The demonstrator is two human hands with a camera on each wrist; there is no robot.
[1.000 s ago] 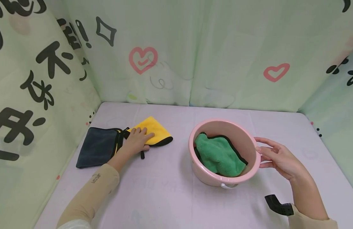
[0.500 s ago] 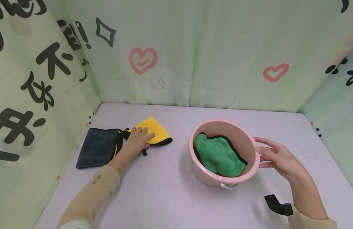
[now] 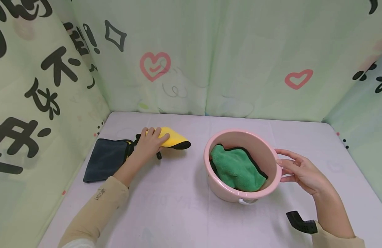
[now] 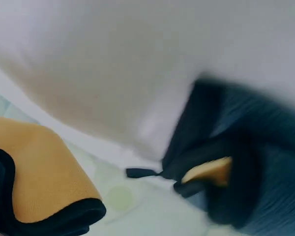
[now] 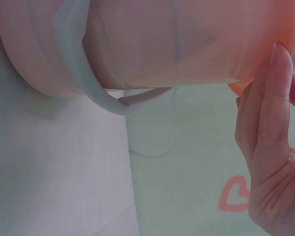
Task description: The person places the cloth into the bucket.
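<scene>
while lifted off the table — yellow cloth pinched under curled left-hand fingers

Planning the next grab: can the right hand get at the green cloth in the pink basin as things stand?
Probably yes. The right hand rests at the pink basin rim, and the green cloth lies uncovered inside the open top.

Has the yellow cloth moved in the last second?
Yes. The left hand has lifted the yellow cloth up off the table, slightly away from the dark cloth.
</scene>
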